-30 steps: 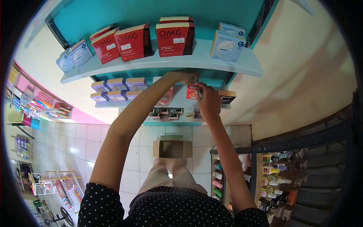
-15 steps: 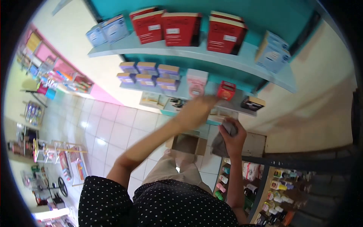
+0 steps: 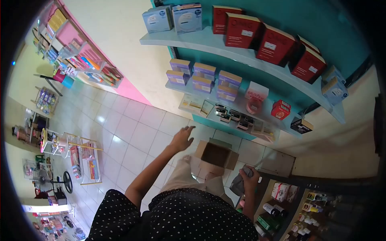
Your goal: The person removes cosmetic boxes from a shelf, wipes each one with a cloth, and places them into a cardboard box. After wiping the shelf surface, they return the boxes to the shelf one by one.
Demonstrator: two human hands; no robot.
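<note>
Held grey cloth [image 3: 238,185] in narrowed fingers of R hand [image 3: 251,180], bunched on their L side, long axis approx. fore-and-aft, just R of open box [image 3: 232,160], & held out L hand [image 3: 181,140] well apart from cloth, fingers wide & empty.

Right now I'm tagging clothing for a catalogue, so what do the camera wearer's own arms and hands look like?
The short, loose sleeves are black with small white dots. Below them the forearms are bare. The left hand and right hand wear no gloves. Rings would be too small to make out.
</note>
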